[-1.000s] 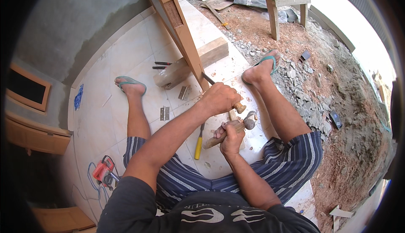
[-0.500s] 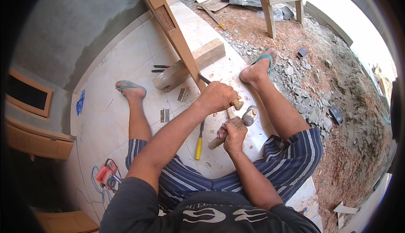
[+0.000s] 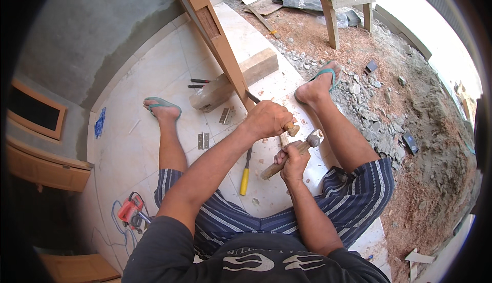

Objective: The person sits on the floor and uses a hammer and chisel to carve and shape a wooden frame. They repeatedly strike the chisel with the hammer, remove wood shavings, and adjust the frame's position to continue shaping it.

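Observation:
My left hand (image 3: 269, 116) is closed around a chisel (image 3: 292, 128); its wooden handle end sticks out on the right, and its dark blade meets the lower end of a brown wooden board (image 3: 228, 62). A rectangular recess is cut into that board higher up. Just below and to the right, my right hand (image 3: 295, 163) grips a hammer (image 3: 314, 138) by its wooden handle. The metal head is a short way from the chisel's handle end. Under the board lies a thick timber block (image 3: 264, 66). Wood chips are scattered about the board's near end.
A yellow-handled tool (image 3: 244, 181) lies on the tiles between my legs. Metal hinges (image 3: 203, 141) and dark-red-handled pliers (image 3: 199, 83) are left of the board. A red power tool (image 3: 130, 211) with a cable sits lower left. Rubble (image 3: 366, 103) and a wooden trestle (image 3: 330, 16) are on the right.
The hammer has shifted slightly to the right and its head has turned a little. My left hand keeps the chisel against the board. The whole view has moved slightly.

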{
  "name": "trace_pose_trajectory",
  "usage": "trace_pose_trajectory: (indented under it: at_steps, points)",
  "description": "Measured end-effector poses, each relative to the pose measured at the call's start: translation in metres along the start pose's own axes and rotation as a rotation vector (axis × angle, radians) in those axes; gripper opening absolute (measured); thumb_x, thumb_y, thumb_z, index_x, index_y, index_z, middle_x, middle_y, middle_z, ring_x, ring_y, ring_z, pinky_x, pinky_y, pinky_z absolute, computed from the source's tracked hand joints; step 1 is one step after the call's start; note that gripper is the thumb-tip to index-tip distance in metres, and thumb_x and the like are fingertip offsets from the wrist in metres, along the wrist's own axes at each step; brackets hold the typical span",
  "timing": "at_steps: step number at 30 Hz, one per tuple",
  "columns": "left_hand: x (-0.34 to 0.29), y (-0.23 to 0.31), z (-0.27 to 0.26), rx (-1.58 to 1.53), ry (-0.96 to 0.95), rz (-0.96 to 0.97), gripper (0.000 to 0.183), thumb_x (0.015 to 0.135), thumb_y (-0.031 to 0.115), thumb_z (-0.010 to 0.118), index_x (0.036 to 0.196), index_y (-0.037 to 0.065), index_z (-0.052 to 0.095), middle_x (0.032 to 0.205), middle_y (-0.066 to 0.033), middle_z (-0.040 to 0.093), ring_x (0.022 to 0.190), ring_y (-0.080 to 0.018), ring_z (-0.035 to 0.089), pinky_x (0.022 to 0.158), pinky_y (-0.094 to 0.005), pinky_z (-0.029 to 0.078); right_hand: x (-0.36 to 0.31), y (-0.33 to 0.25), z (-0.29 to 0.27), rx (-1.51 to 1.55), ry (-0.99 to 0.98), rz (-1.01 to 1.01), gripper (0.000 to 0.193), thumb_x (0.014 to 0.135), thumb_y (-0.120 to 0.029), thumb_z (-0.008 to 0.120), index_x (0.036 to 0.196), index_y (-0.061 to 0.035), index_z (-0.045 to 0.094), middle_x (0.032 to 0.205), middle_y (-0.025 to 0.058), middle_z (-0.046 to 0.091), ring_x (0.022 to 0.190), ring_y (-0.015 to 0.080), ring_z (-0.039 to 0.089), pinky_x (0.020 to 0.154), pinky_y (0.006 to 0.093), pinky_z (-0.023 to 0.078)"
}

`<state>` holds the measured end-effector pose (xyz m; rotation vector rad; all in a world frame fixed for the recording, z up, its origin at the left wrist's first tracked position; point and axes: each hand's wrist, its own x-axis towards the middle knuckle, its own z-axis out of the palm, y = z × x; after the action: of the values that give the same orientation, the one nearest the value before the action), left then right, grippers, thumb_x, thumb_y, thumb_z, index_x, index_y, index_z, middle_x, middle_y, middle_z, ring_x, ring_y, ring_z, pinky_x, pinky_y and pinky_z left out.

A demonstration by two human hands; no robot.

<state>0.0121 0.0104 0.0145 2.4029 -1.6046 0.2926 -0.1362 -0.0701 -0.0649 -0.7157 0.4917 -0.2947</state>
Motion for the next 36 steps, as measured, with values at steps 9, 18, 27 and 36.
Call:
trace_pose_trajectory:
  at_steps: [9,18,27,36]
  points:
    - [-0.004,0.018,0.011,-0.007,0.030,0.046,0.016,0.080,0.028,0.070,0.073,0.015,0.064,0.071,-0.0063,0.066,0.071,-0.0280,0.071,0.065,-0.0410,0.055,0.009,-0.002,-0.002,0.074,0.053,0.012,0.007,0.084,-0.002,0.059,0.085,0.0001,0.052,0.061,0.0114,0.053,0.042,0.0216,0.050,0.042,0.0372,0.046]
    - [-0.061,0.025,-0.017,-0.406,0.302,-0.341,0.037,0.102,0.025,0.067,0.072,0.007,0.054,0.065,-0.0040,0.054,0.058,-0.0201,0.054,0.061,-0.0389,0.046,0.028,-0.011,-0.025,-0.212,0.217,-0.017,0.007,0.083,-0.002,0.059,0.080,0.0024,0.055,0.061,0.0096,0.055,0.040,0.0195,0.051,0.039,0.0352,0.044]
    - [-0.168,0.012,-0.025,-1.477,1.142,-0.889,0.007,0.097,0.009,0.055,0.103,0.010,0.055,0.089,-0.0025,0.052,0.082,-0.0147,0.050,0.095,-0.0478,0.052,0.028,-0.004,-0.025,-0.572,0.200,0.074,0.015,0.083,-0.008,0.066,0.083,0.0064,0.060,0.061,0.0082,0.056,0.041,0.0174,0.053,0.039,0.0337,0.042]
    - [-0.228,0.055,0.092,-1.664,1.109,-1.198,0.016,0.104,0.025,0.058,0.113,0.012,0.055,0.090,-0.0007,0.053,0.080,-0.0115,0.052,0.081,-0.0375,0.051,0.028,0.052,-0.048,-0.967,-0.053,0.107,0.020,0.085,-0.013,0.071,0.089,0.0042,0.062,0.061,0.0054,0.056,0.042,0.0161,0.052,0.040,0.0341,0.041]
